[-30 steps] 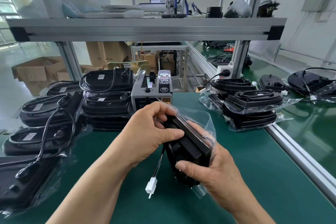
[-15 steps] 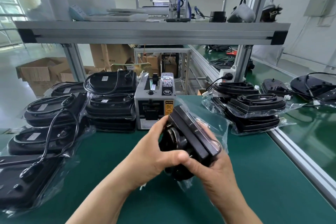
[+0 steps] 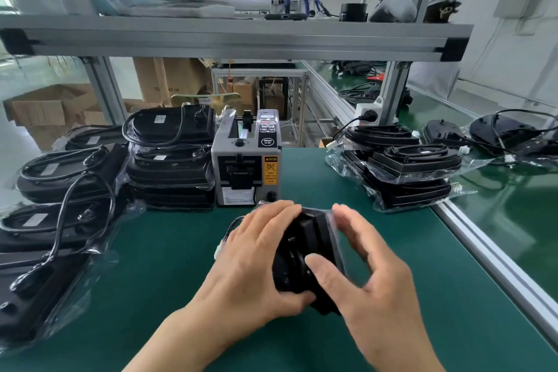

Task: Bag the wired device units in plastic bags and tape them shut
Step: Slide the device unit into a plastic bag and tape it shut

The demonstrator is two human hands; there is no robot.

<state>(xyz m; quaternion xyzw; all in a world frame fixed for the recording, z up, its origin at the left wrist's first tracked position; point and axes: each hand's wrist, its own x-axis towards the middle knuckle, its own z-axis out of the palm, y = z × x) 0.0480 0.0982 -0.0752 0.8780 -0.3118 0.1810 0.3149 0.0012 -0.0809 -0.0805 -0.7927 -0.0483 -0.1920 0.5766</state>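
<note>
While the left hand (image 3: pixel 256 263) curls round the black device unit (image 3: pixel 302 244) just in front of the tape dispenser (image 3: pixel 246 166), the right hand (image 3: pixel 371 287) pinches it through the plastic bag (image 3: pixel 336 235); the wire (image 3: pixel 234 225) trailing out should probably be tucked in and the bag mouth folded flat before taping. A green mat (image 3: pixel 151 266) lies under the dispenser, stacked units (image 3: pixel 404 172) flank it, and an aluminium shelf (image 3: pixel 235 36) spans above.

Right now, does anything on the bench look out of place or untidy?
Only this: the wire and white connector of the device unit stick out past the left hand, seemingly outside the plastic bag, which the right hand grips. Nothing looks spilled or damaged.
</note>
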